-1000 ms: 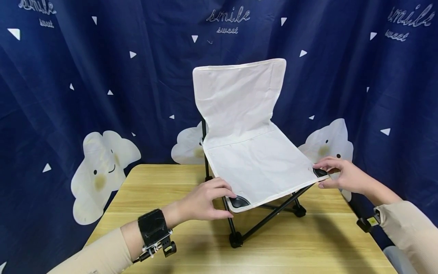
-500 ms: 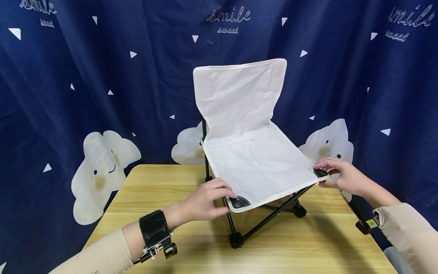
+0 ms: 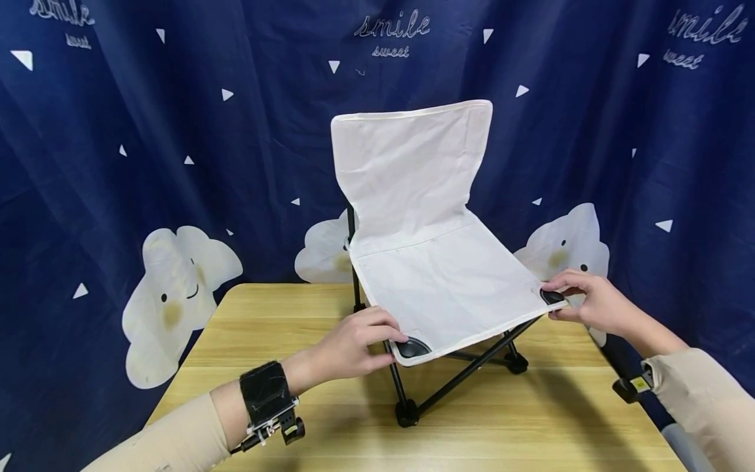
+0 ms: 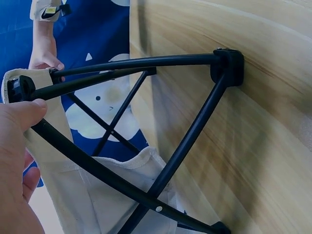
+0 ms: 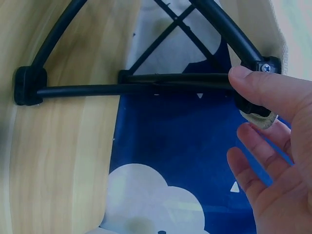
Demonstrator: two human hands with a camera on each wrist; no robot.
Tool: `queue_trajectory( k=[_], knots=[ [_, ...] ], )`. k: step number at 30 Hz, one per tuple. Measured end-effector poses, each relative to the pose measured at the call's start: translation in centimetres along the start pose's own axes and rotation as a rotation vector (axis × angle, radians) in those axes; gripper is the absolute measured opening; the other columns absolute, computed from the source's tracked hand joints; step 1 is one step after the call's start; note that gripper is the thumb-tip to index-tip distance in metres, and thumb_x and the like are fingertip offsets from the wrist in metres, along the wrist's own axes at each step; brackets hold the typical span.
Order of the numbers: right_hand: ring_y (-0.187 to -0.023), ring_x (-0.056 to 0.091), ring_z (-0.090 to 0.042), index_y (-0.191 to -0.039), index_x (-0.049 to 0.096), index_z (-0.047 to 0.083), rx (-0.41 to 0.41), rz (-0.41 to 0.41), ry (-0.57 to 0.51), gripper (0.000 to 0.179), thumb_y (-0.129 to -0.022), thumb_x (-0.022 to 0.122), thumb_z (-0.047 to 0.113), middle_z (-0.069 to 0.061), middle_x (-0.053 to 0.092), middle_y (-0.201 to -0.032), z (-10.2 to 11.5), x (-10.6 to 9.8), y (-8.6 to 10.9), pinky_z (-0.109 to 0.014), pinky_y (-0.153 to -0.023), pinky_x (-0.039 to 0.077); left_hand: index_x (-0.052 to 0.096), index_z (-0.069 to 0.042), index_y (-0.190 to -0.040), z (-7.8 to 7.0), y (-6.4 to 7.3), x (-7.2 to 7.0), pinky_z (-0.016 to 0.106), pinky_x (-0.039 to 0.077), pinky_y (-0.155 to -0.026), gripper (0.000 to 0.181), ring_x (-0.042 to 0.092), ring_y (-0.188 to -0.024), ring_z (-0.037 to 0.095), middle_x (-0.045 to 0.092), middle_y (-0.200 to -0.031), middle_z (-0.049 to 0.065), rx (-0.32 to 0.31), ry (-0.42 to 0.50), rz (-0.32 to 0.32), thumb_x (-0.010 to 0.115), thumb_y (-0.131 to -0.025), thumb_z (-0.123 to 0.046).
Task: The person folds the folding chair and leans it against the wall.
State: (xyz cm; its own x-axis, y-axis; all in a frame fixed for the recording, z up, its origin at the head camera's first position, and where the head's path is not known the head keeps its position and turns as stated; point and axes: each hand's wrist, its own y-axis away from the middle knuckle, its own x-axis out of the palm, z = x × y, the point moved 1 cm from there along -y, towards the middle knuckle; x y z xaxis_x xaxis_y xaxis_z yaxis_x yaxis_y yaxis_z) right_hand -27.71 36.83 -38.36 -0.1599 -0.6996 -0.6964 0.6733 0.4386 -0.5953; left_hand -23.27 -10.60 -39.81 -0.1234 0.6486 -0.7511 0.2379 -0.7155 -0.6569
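Note:
A folding chair (image 3: 451,282) with a white fabric seat and backrest stands unfolded on the wooden table, its back toward the curtain. My left hand (image 3: 356,344) pinches the chair's near left corner, fingers on top by a black corner cap (image 3: 413,347) and thumb below. At the front right corner, my right hand (image 3: 598,305) pinches the other black cap (image 3: 552,297) the same way. From below, the left wrist view shows the left thumb (image 4: 35,113) against the black tube frame (image 4: 102,170). The right wrist view shows the right thumb (image 5: 243,80) touching a frame joint, other fingers loosely bent.
The wooden table (image 3: 283,328) has a rounded far left corner, and its right edge runs close under my right forearm. A dark blue curtain (image 3: 265,131) with white clouds and triangles hangs behind. Black chair feet (image 3: 407,413) rest on the tabletop. Cameras are strapped to both wrists.
Both thumbs have come up under the seat's front corners, closing the gap below the fabric. The chair stays where it stood.

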Motion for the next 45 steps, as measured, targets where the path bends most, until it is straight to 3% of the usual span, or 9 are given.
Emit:
queue_trajectory(
  k=[7, 21, 27, 32, 45],
  knots=[
    [-0.091, 0.060, 0.008, -0.103, 0.079, -0.003, -0.003, -0.004, 0.000, 0.054, -0.055, 0.094, -0.022, 0.009, 0.071, -0.100, -0.1, 0.1, -0.1, -0.004, -0.079, 0.053, 0.081, -0.008, -0.110, 0.1, 0.0, 0.1, 0.027, 0.059, -0.093, 0.038, 0.070, -0.101, 0.016, 0.074, -0.107, 0.001, 0.033, -0.021, -0.029, 0.095, -0.074, -0.003],
    [-0.085, 0.062, 0.007, -0.101, 0.080, -0.001, -0.016, -0.010, 0.018, 0.053, -0.054, 0.094, -0.021, 0.006, 0.072, -0.095, -0.2, 0.2, -0.7, -0.005, -0.075, 0.052, 0.082, -0.009, -0.108, 0.1, -0.5, -0.2, 0.024, 0.059, -0.090, 0.037, 0.069, -0.099, 0.015, 0.074, -0.104, 0.000, 0.001, -0.012, -0.031, 0.095, -0.074, -0.002],
    [-0.082, 0.061, 0.004, -0.100, 0.081, 0.000, 0.002, -0.016, 0.038, 0.052, -0.055, 0.095, -0.020, 0.004, 0.072, -0.093, 0.0, 0.2, -0.9, -0.008, -0.072, 0.052, 0.082, -0.008, -0.109, 0.6, -0.5, -0.1, 0.023, 0.059, -0.088, 0.038, 0.069, -0.098, 0.015, 0.074, -0.104, 0.001, 0.028, -0.020, -0.041, 0.095, -0.074, 0.001],
    [-0.084, 0.059, 0.004, -0.100, 0.082, 0.000, 0.006, -0.031, 0.072, 0.051, -0.054, 0.096, -0.018, 0.006, 0.073, -0.093, 0.3, 0.1, -1.2, -0.005, -0.076, 0.049, 0.082, -0.007, -0.109, 0.8, -0.7, -0.2, 0.023, 0.059, -0.087, 0.040, 0.069, -0.097, 0.016, 0.074, -0.103, 0.001, 0.053, -0.029, -0.061, 0.095, -0.072, 0.002],
    [-0.091, 0.060, 0.012, -0.103, 0.084, 0.003, 0.048, -0.026, 0.119, 0.048, -0.059, 0.098, -0.012, -0.003, 0.076, -0.094, 0.9, -0.1, -1.9, 0.001, -0.083, 0.047, 0.082, -0.006, -0.106, 1.1, -1.1, -0.4, 0.024, 0.058, -0.084, 0.038, 0.068, -0.093, 0.016, 0.076, -0.096, 0.000, 0.020, -0.017, -0.074, 0.095, -0.071, 0.004]
  ],
)
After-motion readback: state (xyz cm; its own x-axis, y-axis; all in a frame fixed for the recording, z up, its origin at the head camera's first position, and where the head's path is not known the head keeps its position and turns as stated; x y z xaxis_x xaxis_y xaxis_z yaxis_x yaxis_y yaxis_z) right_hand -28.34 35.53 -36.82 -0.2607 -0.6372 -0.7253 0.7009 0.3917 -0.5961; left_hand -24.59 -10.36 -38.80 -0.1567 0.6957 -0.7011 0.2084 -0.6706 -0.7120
